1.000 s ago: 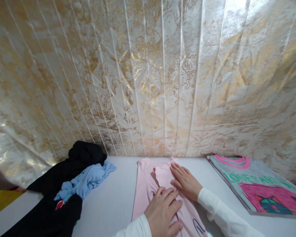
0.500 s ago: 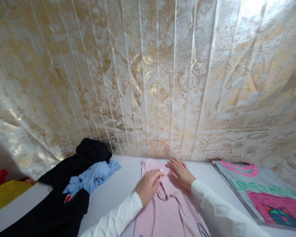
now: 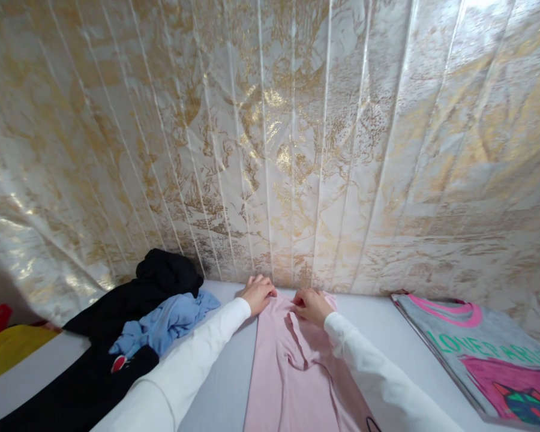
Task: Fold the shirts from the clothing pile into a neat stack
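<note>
A pink shirt lies folded lengthwise on the white table, its far end close to the wall. My left hand grips the far left corner of that end with curled fingers. My right hand pinches the far end a little right of centre. Both arms wear white sleeves and reach forward across the table.
A heap of black and light blue clothes lies at the left. A folded grey printed T-shirt sits at the right. A shiny white-and-gold sheet covers the wall behind. Yellow and red items show at the far left edge.
Both hands have slid from the middle of the pink shirt up to its far end and closed on the fabric there. The view has tilted slightly.
</note>
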A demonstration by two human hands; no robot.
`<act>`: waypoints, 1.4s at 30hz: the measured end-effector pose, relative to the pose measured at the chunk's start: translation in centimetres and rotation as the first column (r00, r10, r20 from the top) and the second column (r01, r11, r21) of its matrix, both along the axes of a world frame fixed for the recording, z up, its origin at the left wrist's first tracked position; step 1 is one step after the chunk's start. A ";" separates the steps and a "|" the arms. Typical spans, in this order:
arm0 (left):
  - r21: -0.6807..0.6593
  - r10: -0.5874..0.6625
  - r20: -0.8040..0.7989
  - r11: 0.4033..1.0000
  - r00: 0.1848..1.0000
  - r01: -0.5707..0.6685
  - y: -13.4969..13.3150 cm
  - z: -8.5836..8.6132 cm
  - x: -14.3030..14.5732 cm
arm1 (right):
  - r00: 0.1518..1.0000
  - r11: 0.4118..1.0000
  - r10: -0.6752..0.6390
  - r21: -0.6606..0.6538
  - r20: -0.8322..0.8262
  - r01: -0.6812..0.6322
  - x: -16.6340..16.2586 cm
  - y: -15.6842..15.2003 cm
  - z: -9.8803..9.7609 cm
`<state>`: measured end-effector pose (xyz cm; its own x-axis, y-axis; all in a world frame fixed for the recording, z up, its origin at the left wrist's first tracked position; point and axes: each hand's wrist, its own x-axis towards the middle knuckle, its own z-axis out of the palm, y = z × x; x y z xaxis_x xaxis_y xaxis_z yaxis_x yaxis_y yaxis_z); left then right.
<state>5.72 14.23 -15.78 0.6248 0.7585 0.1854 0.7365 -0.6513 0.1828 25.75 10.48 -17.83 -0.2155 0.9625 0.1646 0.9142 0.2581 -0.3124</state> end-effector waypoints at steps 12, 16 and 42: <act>-0.003 -0.026 -0.118 1.000 0.993 0.026 2.4 0.0 -0.3 | 0.998 0.997 -0.067 0.025 -0.010 0.067 0.8 -0.4 -1.2; 0.041 -0.009 -0.140 0.999 0.990 0.015 2.2 -0.1 0.6 | 0.996 0.996 -0.086 0.028 0.010 0.086 0.6 -0.2 -2.0; -0.054 0.051 0.056 0.997 0.997 -0.048 -15.2 -4.5 1.7 | 0.978 0.982 0.187 -0.053 0.088 -0.183 4.9 -14.5 -3.0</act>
